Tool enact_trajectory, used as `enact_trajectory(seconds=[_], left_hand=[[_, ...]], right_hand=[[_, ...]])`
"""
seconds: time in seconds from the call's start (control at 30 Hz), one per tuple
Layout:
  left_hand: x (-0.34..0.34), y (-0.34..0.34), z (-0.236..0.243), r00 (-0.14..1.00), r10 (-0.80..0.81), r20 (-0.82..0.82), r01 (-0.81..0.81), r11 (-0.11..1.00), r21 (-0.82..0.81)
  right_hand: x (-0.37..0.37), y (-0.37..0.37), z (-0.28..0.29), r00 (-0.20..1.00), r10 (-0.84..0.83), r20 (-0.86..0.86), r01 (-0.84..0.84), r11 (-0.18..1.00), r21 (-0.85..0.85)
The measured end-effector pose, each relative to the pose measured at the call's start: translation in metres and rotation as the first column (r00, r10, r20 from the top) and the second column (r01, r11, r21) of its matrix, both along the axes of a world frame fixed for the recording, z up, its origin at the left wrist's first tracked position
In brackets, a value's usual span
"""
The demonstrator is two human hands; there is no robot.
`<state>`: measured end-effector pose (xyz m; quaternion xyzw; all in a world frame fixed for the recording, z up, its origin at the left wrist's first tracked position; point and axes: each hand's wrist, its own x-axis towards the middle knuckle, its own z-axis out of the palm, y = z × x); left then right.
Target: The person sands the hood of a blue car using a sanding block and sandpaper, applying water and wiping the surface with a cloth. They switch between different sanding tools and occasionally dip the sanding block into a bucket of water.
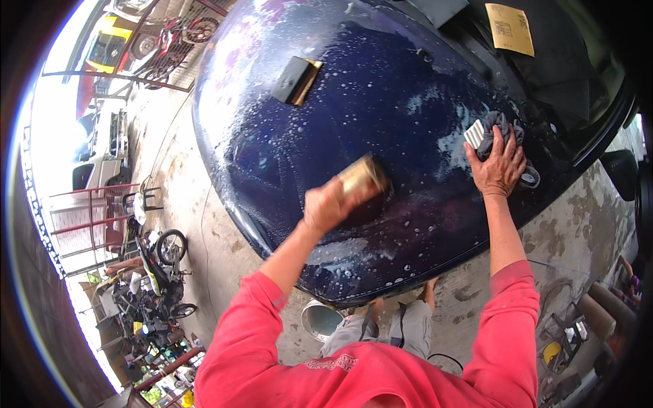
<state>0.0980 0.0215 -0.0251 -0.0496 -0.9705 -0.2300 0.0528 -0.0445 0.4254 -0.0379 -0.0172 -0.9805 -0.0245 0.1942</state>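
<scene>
Both hands work on the wet, soapy dark blue car hood (381, 102). Left hand (325, 206) is closed around a tan sanding block (362, 177), blurred in the picture, pressed against the hood near its middle. Right hand (500, 166) lies flat with fingers spread, palm down on a grey rag (500, 129) bunched up with a small white ribbed pad (474, 133) at its left edge, on the right side of the hood. Both forearms come up from red sleeves (510, 319). Farther off and to the left, a second block with a dark top and a tan underside (296, 80) rests alone on the hood, well apart from either hand. White suds and water drops speckle the paint around all three. At the far right, a yellowish sheet of sandpaper (510, 28) lies near the windscreen. Below the hood's near edge stands a metal bucket (320, 318) on the stained concrete floor (204, 224), beside the person's feet. To the left, past the floor, motorbikes (153, 279) are parked, and a white vehicle (98, 153) stands farther away.
</scene>
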Motion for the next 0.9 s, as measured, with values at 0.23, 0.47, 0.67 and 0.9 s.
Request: enact_trajectory(seconds=[0.23,0.47,0.67,0.9], left_hand=[[-0.324,-0.002,0.014,0.920,0.389,-0.056,-0.391,0.919,-0.049],[-0.068,0.110,0.028,0.999,0.011,-0.032,-0.012,1.000,-0.018],[-0.263,0.026,-0.002,0.983,0.096,-0.154,-0.134,0.956,-0.262],[-0.286,0.087,0.013,0.908,0.397,-0.132,-0.416,0.889,-0.188]], right_hand=[[-0.003,0.013,-0.013,0.997,0.070,-0.032,-0.071,0.997,-0.021],[-0.010,0.056,0.015,0.921,0.360,0.149,-0.348,0.932,-0.102],[-0.010,0.063,-0.005,0.922,0.381,0.072,-0.370,0.920,-0.132],[-0.011,0.063,0.003,0.914,0.396,0.089,-0.378,0.910,-0.169]])
